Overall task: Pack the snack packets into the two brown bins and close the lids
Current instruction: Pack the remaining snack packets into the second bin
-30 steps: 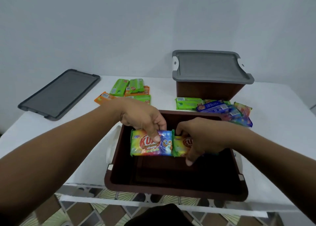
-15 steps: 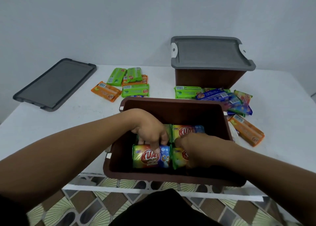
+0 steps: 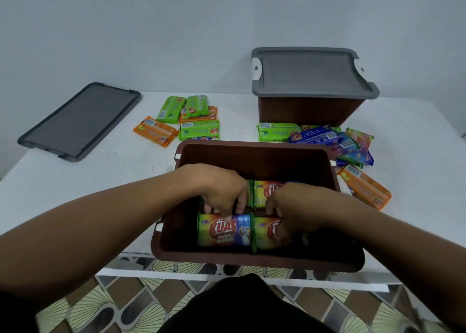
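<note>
White table [image 3: 75, 181] against a plain pale wall, patterned tile floor [image 3: 100, 302] below the near edge. Only one view here, the head cam looking down.

Open bin [image 3: 252, 151] sits at the near edge of the table, right in the middle. Both hands are down inside it. Left hand [image 3: 222, 191] has its fingers curled down onto the far edge of the left packet [image 3: 224, 231], gripping it. Right hand [image 3: 295, 206] is curled over the right packet [image 3: 264, 231] and covers most of it. Those two packets touch end to end along the bin's near wall. Third packet [image 3: 264, 191] lies just behind them, partly hidden by the hands.

Behind the open bin and to its right is the closed bin [image 3: 310, 113] with a grey lid [image 3: 310, 72] on top. Between the two bins is a messy pile [image 3: 327, 141] of green, blue and rainbow packets. Orange packet [image 3: 363, 186] lies just beside the open bin's right wall. Behind-left of the open bin is a green and orange bunch [image 3: 199, 128]. Well off to the left lies the spare lid [image 3: 78, 120], flat on the table.
</note>
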Available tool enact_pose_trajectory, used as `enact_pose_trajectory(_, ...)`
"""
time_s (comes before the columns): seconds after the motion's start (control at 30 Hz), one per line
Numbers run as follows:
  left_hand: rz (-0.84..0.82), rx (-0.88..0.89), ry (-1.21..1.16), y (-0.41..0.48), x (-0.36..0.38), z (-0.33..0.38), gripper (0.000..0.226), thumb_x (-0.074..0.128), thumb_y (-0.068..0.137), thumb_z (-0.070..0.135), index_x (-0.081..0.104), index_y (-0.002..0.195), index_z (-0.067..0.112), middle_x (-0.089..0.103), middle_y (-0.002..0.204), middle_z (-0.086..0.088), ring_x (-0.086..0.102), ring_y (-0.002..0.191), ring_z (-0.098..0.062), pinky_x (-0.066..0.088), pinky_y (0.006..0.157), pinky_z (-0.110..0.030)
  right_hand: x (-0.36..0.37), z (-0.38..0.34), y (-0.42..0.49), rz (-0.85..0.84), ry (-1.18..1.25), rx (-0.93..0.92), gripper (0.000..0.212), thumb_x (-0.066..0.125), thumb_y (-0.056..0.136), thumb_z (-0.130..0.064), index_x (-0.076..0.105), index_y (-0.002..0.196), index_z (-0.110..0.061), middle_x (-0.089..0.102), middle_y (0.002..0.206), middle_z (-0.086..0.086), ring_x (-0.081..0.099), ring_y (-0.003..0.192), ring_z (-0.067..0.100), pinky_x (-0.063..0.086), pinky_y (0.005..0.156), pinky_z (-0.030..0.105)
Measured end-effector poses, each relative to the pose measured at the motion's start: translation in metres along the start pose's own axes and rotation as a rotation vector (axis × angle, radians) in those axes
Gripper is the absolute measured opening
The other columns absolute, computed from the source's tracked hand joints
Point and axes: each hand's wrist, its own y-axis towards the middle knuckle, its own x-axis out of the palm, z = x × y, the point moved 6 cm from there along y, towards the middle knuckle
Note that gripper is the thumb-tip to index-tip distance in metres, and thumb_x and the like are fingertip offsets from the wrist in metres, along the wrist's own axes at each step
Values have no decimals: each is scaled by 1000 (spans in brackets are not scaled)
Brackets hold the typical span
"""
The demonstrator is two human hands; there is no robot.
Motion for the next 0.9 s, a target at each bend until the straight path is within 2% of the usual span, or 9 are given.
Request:
enact_pose_trajectory(0.17, -10, 94, -99, -2, 1, 2, 37, 64, 96, 2, 67, 130, 15, 72, 118, -13, 73, 81, -17, 61, 73, -23, 3, 11, 7, 34, 127, -7, 35, 74, 87, -25, 66, 121, -31, 65, 110, -9, 63, 100, 13, 54, 89, 29)
enact_pose_trajectory(0.27, -52, 148, -194, -1, 4, 4, 36, 59, 97, -6, 64, 131, 7, 68, 117, -15, 68, 86, -14, 59, 71, -18, 5, 12, 11, 14, 172, -28, 28, 71, 88, -20, 69, 114, -32, 66, 101, -11, 66, 97, 12, 56, 88, 30)
enact_pose_trajectory(0.43, -99, 192, -173, -5, 2, 4, 36, 59, 98, -3, 65, 132, 9, 66, 115, -3, 65, 101, -16, 58, 83, -24, 4, 11, 11, 10, 167, -82, 29, 66, 91, -13, 71, 115, -29, 64, 98, -12, 64, 99, 11, 52, 83, 24)
enact_pose_trajectory(0.57, -165, 194, -126, -12, 2, 3, 40, 55, 100, -2, 62, 137, 12, 64, 134, -7, 61, 114, -17, 56, 98, -35, 2, 10, 9, -7, 147, -120, 30, 62, 94, -14, 70, 119, -28, 69, 113, -9, 63, 102, 11, 52, 88, 26)
enact_pose_trajectory(0.67, -207, 202, -102, -16, 4, 0, 44, 55, 101, 0, 58, 141, 15, 62, 140, -2, 59, 126, -17, 50, 107, -40, 2, 9, 8, -11, 133, -137, 30, 60, 95, -14, 69, 120, -27, 69, 116, -8, 63, 104, 11, 51, 90, 27)
enact_pose_trajectory(0.77, -222, 226, -95, -18, 7, -2, 46, 57, 100, 0, 57, 143, 17, 62, 137, 6, 57, 130, -16, 48, 111, -43, 3, 8, 6, -23, 116, -155, 29, 61, 95, -16, 69, 120, -27, 70, 114, -9, 63, 102, 10, 52, 88, 27)
enact_pose_trajectory(0.9, -241, 234, -144, -18, 8, -2, 44, 58, 100, 1, 57, 142, 15, 61, 142, -1, 57, 132, -19, 47, 111, -45, 1, 7, 4, -38, 110, -158, 29, 60, 95, -16, 68, 121, -26, 68, 110, -10, 62, 100, 11, 50, 82, 24)
